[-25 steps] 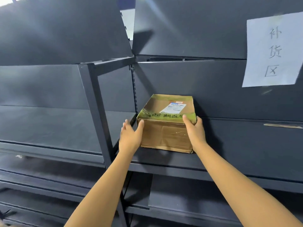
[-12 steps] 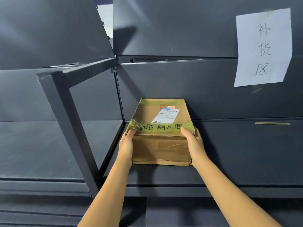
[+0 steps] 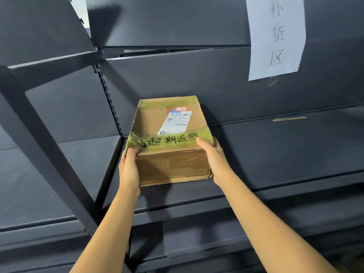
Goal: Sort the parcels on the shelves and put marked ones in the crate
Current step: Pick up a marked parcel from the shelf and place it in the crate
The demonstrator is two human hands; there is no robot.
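Observation:
A brown cardboard parcel [image 3: 169, 134] sits on a dark metal shelf [image 3: 275, 154]. It carries a white shipping label and green tape with black handwritten characters along its near top edge. My left hand [image 3: 129, 168] grips the parcel's left side, thumb on the top corner. On the right side my right hand [image 3: 215, 158] holds it, thumb resting on the taped edge. The parcel's base still looks to rest on the shelf. No crate is in view.
A dark upright post [image 3: 49, 144] of the shelving stands left of my arms. A white paper sign [image 3: 275, 36] with handwritten characters hangs on the back panel at upper right. More dark shelf boards [image 3: 197, 243] lie below. A thin strip [image 3: 289, 119] lies on the shelf at right.
The view has come closer and the parcel has slid towards the shelf's front edge. Both hands keep their grip on its sides, thumbs now on the top edge.

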